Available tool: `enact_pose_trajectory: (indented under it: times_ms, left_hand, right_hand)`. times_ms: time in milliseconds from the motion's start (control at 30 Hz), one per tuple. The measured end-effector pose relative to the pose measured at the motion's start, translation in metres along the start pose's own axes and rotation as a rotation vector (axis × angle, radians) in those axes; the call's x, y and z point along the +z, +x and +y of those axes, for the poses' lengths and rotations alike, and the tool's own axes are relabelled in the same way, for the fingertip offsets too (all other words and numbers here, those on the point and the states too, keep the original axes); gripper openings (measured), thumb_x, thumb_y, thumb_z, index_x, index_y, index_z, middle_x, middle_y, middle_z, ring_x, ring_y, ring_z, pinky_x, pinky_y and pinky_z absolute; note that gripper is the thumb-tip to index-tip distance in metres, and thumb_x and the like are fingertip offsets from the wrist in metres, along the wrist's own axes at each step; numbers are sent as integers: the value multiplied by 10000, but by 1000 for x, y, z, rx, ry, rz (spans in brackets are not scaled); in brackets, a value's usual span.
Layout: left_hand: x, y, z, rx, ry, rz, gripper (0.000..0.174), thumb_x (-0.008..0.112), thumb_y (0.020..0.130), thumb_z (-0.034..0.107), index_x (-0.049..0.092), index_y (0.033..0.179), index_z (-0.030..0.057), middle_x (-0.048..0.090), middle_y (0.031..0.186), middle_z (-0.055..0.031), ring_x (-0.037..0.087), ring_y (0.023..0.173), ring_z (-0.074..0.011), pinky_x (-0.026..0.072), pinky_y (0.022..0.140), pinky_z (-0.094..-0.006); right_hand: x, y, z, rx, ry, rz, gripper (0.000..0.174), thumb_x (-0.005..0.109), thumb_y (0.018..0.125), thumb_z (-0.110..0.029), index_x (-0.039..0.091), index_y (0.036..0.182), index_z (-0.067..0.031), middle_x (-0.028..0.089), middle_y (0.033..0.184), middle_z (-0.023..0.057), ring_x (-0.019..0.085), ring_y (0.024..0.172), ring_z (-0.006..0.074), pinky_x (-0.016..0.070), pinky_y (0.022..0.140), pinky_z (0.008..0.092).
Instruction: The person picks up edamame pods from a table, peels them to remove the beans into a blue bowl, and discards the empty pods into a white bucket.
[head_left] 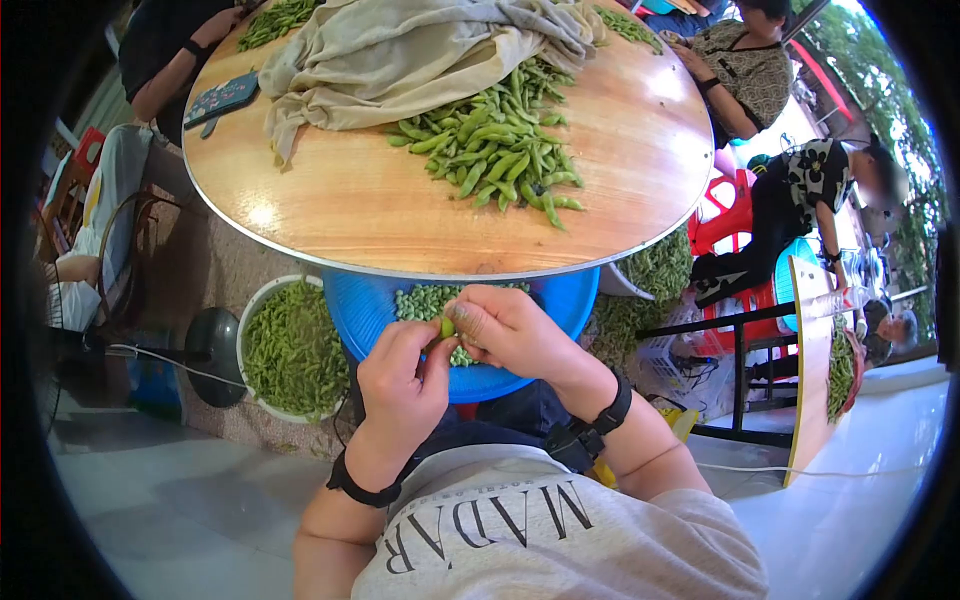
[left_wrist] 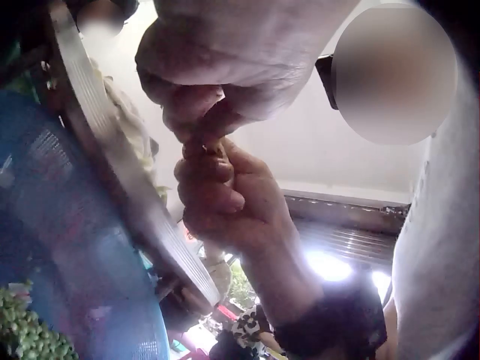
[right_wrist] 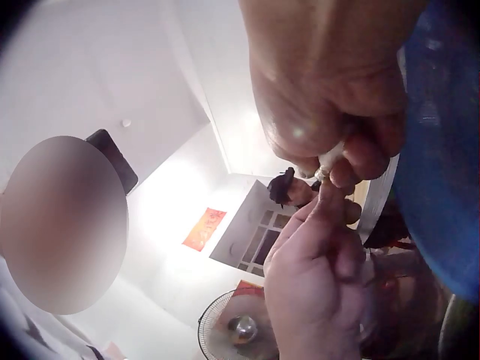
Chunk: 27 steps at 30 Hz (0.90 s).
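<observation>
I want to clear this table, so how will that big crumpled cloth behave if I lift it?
The cloth would likely hang floppy, since it lies in loose folds. It may be unwieldy, given how much of the table it covers. Dragging it might shift some green pods, which lie right against its edge.

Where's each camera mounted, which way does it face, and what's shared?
Head: worn on the head, looking forward and down at the table and blue basin; left hand, right hand and shirt show.
Left wrist: on that wrist, apparently angled upward past the table edge; both hands show.
Right wrist: on that wrist, apparently angled upward toward a fan; both hands show.
Shared: both wrist views include the blue basin.
</observation>
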<state>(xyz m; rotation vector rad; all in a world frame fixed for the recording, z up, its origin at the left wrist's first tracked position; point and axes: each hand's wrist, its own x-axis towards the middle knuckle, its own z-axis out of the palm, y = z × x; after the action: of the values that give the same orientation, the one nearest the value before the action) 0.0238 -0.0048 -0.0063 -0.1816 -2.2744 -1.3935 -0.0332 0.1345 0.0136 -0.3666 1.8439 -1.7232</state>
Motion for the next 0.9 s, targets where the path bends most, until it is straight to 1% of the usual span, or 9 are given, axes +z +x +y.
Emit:
enact_pose_trajectory:
  times_ms: [67, 167, 233, 333, 400, 467, 633, 700, 900]
  left_hand:
    - [1, -4, -3, -60, -54, -2, 108, 625, 727, -28, 571, 820, -22, 570, 728, -118, 551, 557, -176, 426, 467, -248]
    - [-2, -7, -12, -429, -266, -92, 79, 586, 780, 2, 591, 854, -27, 582, 745, -89, 540, 594, -121, 424, 515, -228]
    - [6, -11, -20, -471, -413, -70, 89, 565, 804, 18, 600, 871, -29, 589, 768, -73, 534, 634, -95, 423, 550, -216]
    - [4, -8, -15, -505, -524, -28, 119, 562, 819, 19, 591, 923, -31, 590, 795, -40, 524, 703, -69, 418, 615, -187]
    - [1, -4, -11, -544, -621, -2, 134, 568, 819, 18, 581, 943, -30, 588, 805, -33, 522, 712, -64, 414, 627, -177]
    - [2, -6, -13, -513, -601, -18, 151, 582, 808, 7, 571, 954, -30, 572, 796, -15, 503, 690, -51, 401, 620, -168]
    - [8, -10, -17, -448, -499, -18, 143, 599, 786, -3, 579, 926, -22, 559, 761, -21, 486, 627, -51, 389, 549, -175]
    - [10, -11, -18, -330, -375, -25, 149, 605, 771, -11, 581, 917, -16, 559, 751, -41, 490, 603, -61, 384, 521, -182]
    - [12, -10, -10, -183, -137, -1, 155, 609, 751, -22, 580, 903, -10, 555, 732, -94, 525, 581, -128, 409, 507, -222]
  right_hand:
    - [0, 0, 1, -25, -36, 12, 288, 436, 916, -225, 511, 733, -15, 438, 539, 5, 396, 491, 73, 335, 442, 229]
    - [2, 0, 5, -69, -76, 3, 287, 438, 913, -225, 521, 736, -14, 449, 540, 8, 404, 491, 72, 340, 444, 224]
    - [6, -3, 12, -114, -88, -44, 288, 437, 912, -231, 534, 749, -15, 458, 543, 7, 407, 483, 68, 339, 442, 215]
    - [-7, -8, 1, 137, 44, -79, 313, 428, 912, -266, 556, 774, -16, 468, 550, 4, 397, 461, 57, 327, 433, 198]
    - [-12, -7, 12, 104, 131, -65, 349, 412, 912, -306, 566, 793, -16, 469, 560, -2, 383, 449, 46, 311, 429, 184]
    - [-12, -6, 19, 39, 180, 7, 358, 402, 913, -308, 567, 796, -13, 469, 564, -2, 380, 452, 47, 306, 427, 184]
    - [-10, 0, 16, 23, 99, 112, 193, 559, 833, -178, 565, 844, 15, 475, 565, -7, 402, 474, 42, 299, 432, 180]
    - [-9, 2, 14, 1, 79, 124, 159, 594, 797, -132, 567, 844, 17, 478, 556, -11, 408, 469, 41, 297, 422, 182]
    - [-3, 3, 18, 45, 101, 172, 154, 590, 764, -155, 573, 776, -2, 493, 572, -20, 425, 490, 32, 327, 415, 197]
